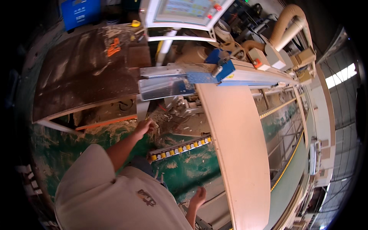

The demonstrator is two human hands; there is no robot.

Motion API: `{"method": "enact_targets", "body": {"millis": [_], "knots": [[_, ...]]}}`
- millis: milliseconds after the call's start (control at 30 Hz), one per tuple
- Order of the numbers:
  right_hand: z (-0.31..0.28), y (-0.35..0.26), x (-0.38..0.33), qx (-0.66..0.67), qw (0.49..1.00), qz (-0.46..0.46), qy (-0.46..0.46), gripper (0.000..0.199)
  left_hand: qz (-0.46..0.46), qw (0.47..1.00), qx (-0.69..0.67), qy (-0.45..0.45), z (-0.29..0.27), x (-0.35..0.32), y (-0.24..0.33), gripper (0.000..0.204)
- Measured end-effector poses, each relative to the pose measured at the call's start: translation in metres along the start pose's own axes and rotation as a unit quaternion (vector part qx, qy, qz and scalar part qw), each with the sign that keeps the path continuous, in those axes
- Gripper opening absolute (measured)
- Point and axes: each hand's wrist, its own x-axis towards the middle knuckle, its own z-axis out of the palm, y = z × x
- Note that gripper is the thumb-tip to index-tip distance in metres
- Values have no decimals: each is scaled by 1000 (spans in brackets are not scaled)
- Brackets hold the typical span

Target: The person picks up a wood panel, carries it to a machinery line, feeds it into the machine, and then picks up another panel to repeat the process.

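Beside the long pale wooden panel [239, 153] on the machine bed, left hand [145, 126] pinched wood scraps, right hand [198, 196] hung open; best kept clear of rollers.

1 head view, fisheye, looking steeply down, near workbench [88, 76]

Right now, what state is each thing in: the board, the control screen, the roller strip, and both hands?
long board: flat on the machine bed, far end under the blue guide.
control screen: lit.
roller strip: bare, nothing on it.
left hand: reaching into wood scraps, grip unclear.
right hand: open, low beside the board.
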Motion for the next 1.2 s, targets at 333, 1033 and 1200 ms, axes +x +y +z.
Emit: {"method": "enact_targets", "body": {"millis": [333,1033,1200], "knots": [[209,-139,-147,133,825,-112,-537,27,-111,921,62,367,-430,-318,-281,40],[688,-362,-400,374,630,262,-628,62,-144,807,-188,540,-921,-538,-277,40],[705,-435,-465,360,849,274,-274,67,-36,816,-300,492,-1060,-478,-217,27]]}}
